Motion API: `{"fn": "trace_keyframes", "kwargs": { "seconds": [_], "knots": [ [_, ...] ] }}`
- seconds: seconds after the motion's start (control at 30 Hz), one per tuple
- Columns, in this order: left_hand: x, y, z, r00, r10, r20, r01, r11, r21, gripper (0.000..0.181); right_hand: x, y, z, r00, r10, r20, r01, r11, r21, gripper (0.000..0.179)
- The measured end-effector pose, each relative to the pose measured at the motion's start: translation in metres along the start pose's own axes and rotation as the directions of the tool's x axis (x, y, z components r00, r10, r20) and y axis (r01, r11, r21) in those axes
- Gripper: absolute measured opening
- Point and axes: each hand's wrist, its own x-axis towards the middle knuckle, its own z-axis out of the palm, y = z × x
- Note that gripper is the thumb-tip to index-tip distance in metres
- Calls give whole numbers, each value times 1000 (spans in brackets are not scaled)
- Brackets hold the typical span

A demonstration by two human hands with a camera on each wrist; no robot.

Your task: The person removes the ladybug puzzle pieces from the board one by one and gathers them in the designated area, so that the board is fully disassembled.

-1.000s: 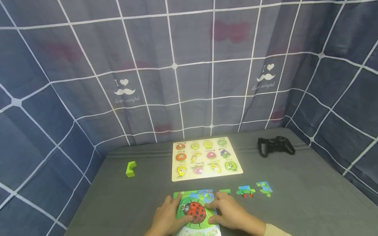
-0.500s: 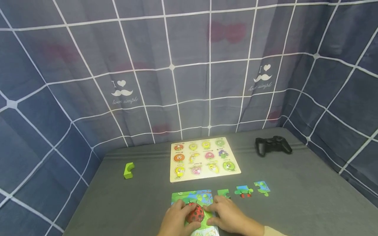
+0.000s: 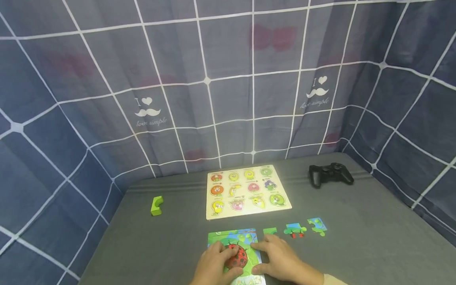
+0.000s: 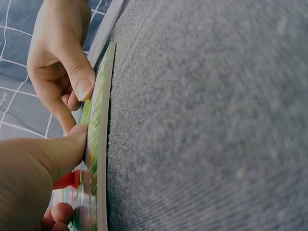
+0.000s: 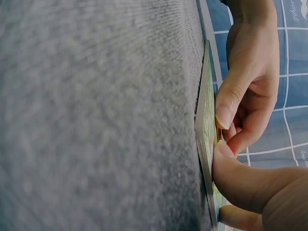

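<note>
Since 1.0 s ago: left hand (image 3: 215, 263) shifted from the left edge of the puzzle (image 3: 252, 258) onto the ladybug (image 3: 239, 258); right hand (image 3: 279, 259) roughly in place. Table (image 3: 160, 241) is dark grey cloth, blue gridded curtain (image 3: 231, 99) behind and on both sides. Puzzle lies flat at the near side, fruit board (image 3: 244, 189) beyond it, green block (image 3: 155, 206) off left, controller (image 3: 331, 174) back right, loose pieces (image 3: 294, 228) right of puzzle. Left hand hides part of the ladybug; head view cuts off puzzle's near edge; leftmost loose piece partly behind right hand; puzzle print hard to read in wrist views. Both hands: thumb and index well parted, tips on puzzle, right hand's along its right side
</note>
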Motion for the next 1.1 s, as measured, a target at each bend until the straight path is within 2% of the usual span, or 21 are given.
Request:
{"fn": "trace_keyframes", "kwargs": {
  "seconds": [0.23, 0.73, 1.1],
  "knots": [
    [0, 2, 0, 1000, -16, 7, 16, 1000, -6, 51, 5, 0, -4, 998, -26, -54, 26, 1000, 4, 52],
    [5, 4, -2, 999, -34, 13, 34, 999, 1, 51, 14, -13, -8, 999, -35, -25, 35, 999, -19, 47],
    [6, 3, -1, 1000, -27, 9, 27, 1000, 5, 50, 17, -12, -9, 999, -35, 11, 35, 999, 5, 46]
  ]
}}
